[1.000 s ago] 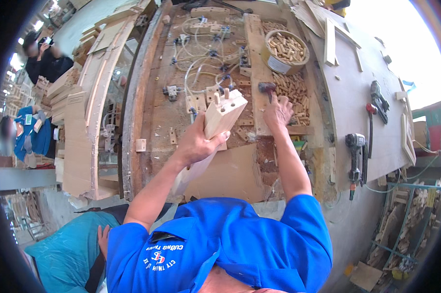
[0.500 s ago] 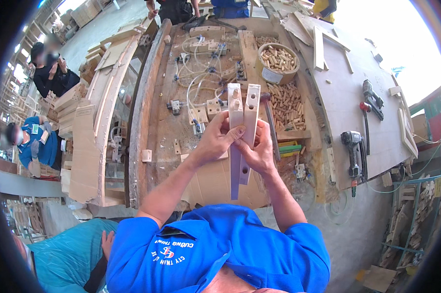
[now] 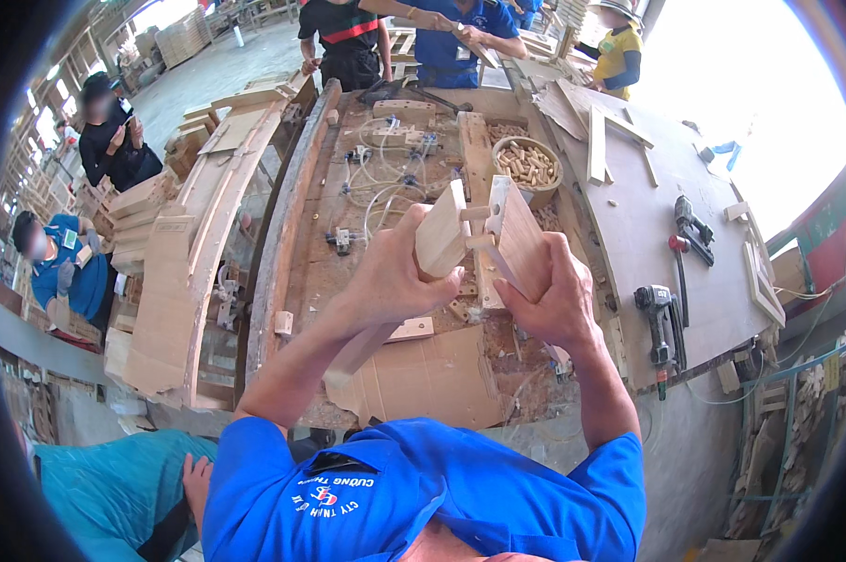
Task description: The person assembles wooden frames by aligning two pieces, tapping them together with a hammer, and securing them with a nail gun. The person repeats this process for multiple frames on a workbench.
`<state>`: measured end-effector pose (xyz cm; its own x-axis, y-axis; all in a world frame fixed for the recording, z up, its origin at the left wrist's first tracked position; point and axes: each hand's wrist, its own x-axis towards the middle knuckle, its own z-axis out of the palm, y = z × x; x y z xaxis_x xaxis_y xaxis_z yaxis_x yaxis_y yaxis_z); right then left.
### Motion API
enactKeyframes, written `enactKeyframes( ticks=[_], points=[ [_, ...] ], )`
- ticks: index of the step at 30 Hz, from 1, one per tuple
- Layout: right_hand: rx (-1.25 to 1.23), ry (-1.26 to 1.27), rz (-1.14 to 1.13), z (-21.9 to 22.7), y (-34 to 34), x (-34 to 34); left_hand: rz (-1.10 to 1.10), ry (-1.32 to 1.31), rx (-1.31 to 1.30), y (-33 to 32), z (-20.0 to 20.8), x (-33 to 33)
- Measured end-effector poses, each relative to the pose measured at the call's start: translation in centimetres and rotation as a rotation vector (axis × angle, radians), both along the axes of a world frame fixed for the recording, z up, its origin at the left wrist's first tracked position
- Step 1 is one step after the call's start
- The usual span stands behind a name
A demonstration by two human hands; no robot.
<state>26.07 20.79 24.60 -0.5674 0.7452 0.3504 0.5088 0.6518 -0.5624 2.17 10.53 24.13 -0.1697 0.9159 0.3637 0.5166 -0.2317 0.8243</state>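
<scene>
My left hand (image 3: 392, 272) is closed around a pale wooden bar (image 3: 441, 234), tilted so its lower end slants toward my left forearm. My right hand (image 3: 563, 298) grips a second wooden bar (image 3: 523, 239), which has holes along its edge. The bars stand a little apart over the workbench, their upper ends leaning together. Two short wooden dowels (image 3: 476, 214) bridge the gap near the top; how deep each sits in the right bar is hard to tell. Fingers on the far sides of both bars are partly hidden.
Below lies a cardboard sheet (image 3: 423, 379) on the bench. Beyond are clear tubes with metal fittings (image 3: 399, 145) and a bucket of dowels (image 3: 543, 198). Two power tools (image 3: 657, 323) lie on the right table. Co-workers stand at the far end; a teal sleeve (image 3: 128, 482) is close at left.
The two bars, earlier held upright side by side, have been tilted and spread apart. My hands have moved away from each other, and dowels now show across the gap.
</scene>
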Motion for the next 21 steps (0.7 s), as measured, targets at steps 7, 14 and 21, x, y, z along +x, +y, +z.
enactKeyframes(
  ticks=[7,14,21],
  points=[
    [0.12,0.011,0.052,0.7,-1.7,-0.2,0.043,0.183,-0.038,-2.0,1.1,-0.7],
    [0.295,-0.225,0.116,3.4,-3.0,0.5,0.032,0.363,-0.195,-4.5,4.0,-1.2],
    [0.255,-0.262,0.194,3.2,-4.2,-0.3,0.019,0.319,-0.222,-5.9,3.9,-0.8]
  ],
)
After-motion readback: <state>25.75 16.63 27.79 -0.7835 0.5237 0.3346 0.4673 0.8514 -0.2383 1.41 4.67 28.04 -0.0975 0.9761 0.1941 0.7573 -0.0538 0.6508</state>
